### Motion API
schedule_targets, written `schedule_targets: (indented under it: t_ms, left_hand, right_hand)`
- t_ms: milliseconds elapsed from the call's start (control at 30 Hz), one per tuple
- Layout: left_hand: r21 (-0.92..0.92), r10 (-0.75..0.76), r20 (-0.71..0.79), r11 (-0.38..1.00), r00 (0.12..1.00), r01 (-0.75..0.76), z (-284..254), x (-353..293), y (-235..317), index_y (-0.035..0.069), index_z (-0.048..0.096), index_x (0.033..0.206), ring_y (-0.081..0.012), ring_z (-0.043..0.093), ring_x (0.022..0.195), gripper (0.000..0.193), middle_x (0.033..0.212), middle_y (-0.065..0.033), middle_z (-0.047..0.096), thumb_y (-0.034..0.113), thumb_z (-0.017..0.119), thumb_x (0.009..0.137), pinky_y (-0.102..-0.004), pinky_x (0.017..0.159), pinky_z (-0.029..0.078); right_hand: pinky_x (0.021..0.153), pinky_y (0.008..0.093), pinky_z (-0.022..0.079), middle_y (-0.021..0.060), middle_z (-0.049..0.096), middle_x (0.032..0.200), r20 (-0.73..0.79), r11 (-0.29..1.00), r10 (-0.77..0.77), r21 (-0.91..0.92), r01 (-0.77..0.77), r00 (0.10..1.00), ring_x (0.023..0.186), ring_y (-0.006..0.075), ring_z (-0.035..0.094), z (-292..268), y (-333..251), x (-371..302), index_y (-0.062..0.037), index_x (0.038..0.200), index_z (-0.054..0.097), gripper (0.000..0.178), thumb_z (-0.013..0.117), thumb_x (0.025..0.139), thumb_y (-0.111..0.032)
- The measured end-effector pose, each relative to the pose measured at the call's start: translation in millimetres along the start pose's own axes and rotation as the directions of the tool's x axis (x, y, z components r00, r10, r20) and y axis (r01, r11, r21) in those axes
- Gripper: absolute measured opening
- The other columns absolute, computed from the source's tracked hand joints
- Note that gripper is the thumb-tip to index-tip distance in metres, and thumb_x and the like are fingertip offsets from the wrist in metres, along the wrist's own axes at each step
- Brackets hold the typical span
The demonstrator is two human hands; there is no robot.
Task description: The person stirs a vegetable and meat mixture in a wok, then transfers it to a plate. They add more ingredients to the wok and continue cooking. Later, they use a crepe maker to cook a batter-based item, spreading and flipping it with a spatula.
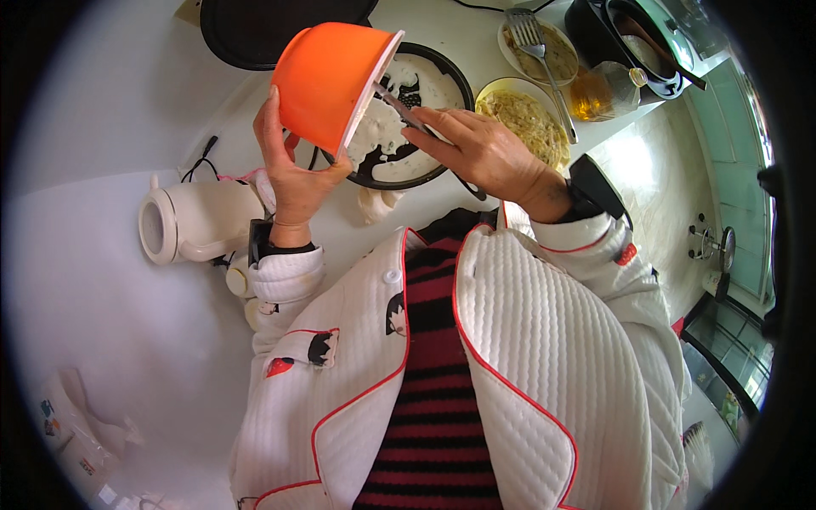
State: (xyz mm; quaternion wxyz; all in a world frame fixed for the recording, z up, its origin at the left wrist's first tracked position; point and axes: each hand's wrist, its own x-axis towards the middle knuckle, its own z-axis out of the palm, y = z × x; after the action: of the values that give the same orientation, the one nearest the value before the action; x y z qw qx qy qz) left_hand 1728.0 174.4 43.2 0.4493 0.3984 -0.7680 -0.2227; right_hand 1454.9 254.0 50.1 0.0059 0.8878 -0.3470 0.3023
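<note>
My left hand point(291, 174) grips an orange bowl point(327, 81) and holds it tipped on its side over a round black pan point(450, 72). White batter runs from the bowl's white inside and spreads across the pan. My right hand point(480, 153) holds a thin metal utensil point(398, 106) whose tip reaches into the bowl's mouth. Both hands are above the pan's near edge.
A white electric kettle point(191, 221) stands left of my left arm, its cord behind it. A yellow bowl of shredded food point(531, 123), a plate with a fork point(535, 42), an oil bottle point(605, 92) and a black pot point(633, 38) sit to the right. A black lid point(255, 30) lies at the back.
</note>
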Motion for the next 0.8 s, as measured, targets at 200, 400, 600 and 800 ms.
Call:
schedule_targets:
  t_ms: [200, 400, 600, 800]
  left_hand:
    - [-0.121, -0.079, -0.067, 0.99, 0.995, 0.071, -3.9, -3.3, -8.6, 0.01, 0.026, 0.155, -0.0266, 0.046, 0.132, 0.106, 0.146, -0.0118, 0.036, 0.005, 0.081, 0.065, -0.0416, 0.099, 0.054]
    - [-0.467, -0.357, -0.141, 0.846, 0.924, 0.256, -3.7, -19.7, -21.7, 0.007, 0.02, 0.156, -0.0265, 0.043, 0.137, 0.107, 0.149, -0.011, 0.038, 0.005, 0.081, 0.069, -0.0442, 0.105, 0.05]
    - [-0.658, -0.538, -0.05, 0.652, 0.842, 0.377, -0.9, -32.0, -19.9, 0.007, 0.023, 0.154, -0.0254, 0.044, 0.135, 0.091, 0.145, -0.0108, 0.043, 0.011, 0.074, 0.079, -0.0469, 0.104, 0.049]
    - [-0.889, -0.734, 0.093, 0.243, 0.673, 0.388, -3.0, -48.7, -9.0, 0.007, 0.037, 0.145, -0.0313, 0.051, 0.13, 0.062, 0.144, -0.0148, 0.045, 0.02, 0.061, 0.09, -0.049, 0.104, 0.051]
  right_hand:
    - [0.078, 0.0367, 0.058, 0.017, 0.062, 0.115, -0.026, 0.996, -0.057, 0.074, 0.059, 0.998, 0.094, 0.0294, 0.067, -4.9, -12.2, -11.5, 0.004, 0.117, 0.064, 0.041, 0.064, 0.077, -0.008]
    - [0.075, 0.0352, 0.057, 0.0198, 0.064, 0.11, -0.055, 0.932, 0.279, 0.254, -0.257, 0.959, 0.091, 0.0332, 0.068, -10.8, -10.8, -17.0, 0.0041, 0.119, 0.062, 0.034, 0.065, 0.085, 0.001]
    - [0.078, 0.0316, 0.056, 0.016, 0.07, 0.102, -0.098, 0.635, 0.571, 0.681, -0.364, 0.815, 0.094, 0.0213, 0.071, 8.2, -25.9, 26.1, 0.0036, 0.128, 0.058, 0.033, 0.061, 0.094, 0.003]
    - [0.091, 0.0306, 0.056, 0.0116, 0.07, 0.113, 0.286, 0.301, 0.569, 0.8, -0.519, 0.771, 0.098, 0.0175, 0.07, 27.3, -41.0, 32.0, -0.0038, 0.154, 0.03, 0.074, 0.068, 0.092, 0.002]
